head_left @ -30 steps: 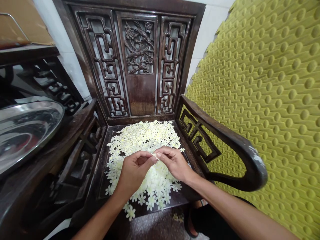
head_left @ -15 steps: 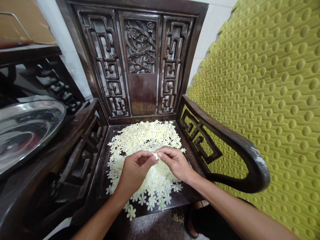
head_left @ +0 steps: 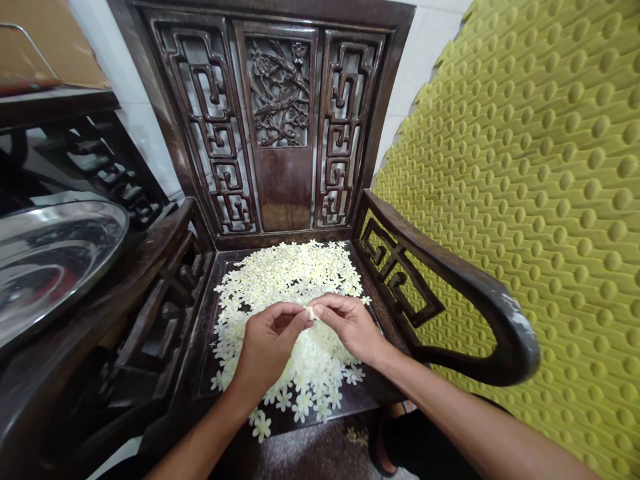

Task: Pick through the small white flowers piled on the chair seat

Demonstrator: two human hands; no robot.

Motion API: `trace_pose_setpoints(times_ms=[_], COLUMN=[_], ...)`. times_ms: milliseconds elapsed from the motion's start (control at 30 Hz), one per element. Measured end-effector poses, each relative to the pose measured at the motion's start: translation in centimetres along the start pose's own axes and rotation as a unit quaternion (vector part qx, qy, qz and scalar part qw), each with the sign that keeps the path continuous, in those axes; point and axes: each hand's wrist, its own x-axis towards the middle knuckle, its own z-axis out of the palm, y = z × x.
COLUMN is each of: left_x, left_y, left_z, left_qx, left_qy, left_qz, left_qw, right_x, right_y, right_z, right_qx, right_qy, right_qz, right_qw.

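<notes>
Pinch: your left hand and right hand grip 1 small creamy-white flower piece.
Pinched over: the dark brown wooden chair seat.
Petalwork done: unclear; loose white star-shaped flowers lie below.
Petalwork left: your piece, not yet set down.

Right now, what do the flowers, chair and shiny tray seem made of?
Flowers: probably real petals, matte; pale uneven tint, though artificial is possible. Chair: apparently dark lacquered wood; glossy carving, worn armrest. Tray: likely polished metal, perhaps steel; mirror-like reflections.
</notes>
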Motion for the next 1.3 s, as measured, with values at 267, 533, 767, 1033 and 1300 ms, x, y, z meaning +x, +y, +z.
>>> trace_pose_setpoints(times_ms=[267,533,767,1033,1300], left_x=[0.0,-0.1,-0.6,-0.6,-0.5], left_y=[-0.1,-0.1,0.5,0.2,0.4], left_z=[0.1,0.0,-0.1,0.0,-0.4], left_qx=[0.003,0.116,0.236,0.238,0.226], left_qy=[0.004,0.023,0.027,0.032,0.044], left_qz=[-0.004,0.081,0.230,0.246,0.229], left_qw=[1.000,0.990,0.944,0.939,0.946], right_x=[-0.4,-0.9,-1.3,-0.9,-0.5], right_y=[-0.5,-1.4,-2.0,-1.0,-1.1], right_z=[0.2,0.6,1.0,0.5,0.5], right_qx=[-0.062,-0.183,-0.165,-0.122,-0.095], right_qy=[0.013,0.032,0.051,0.058,0.035], right_qz=[-0.034,-0.096,-0.038,-0.020,-0.006], right_qw=[0.997,0.978,0.984,0.991,0.995])
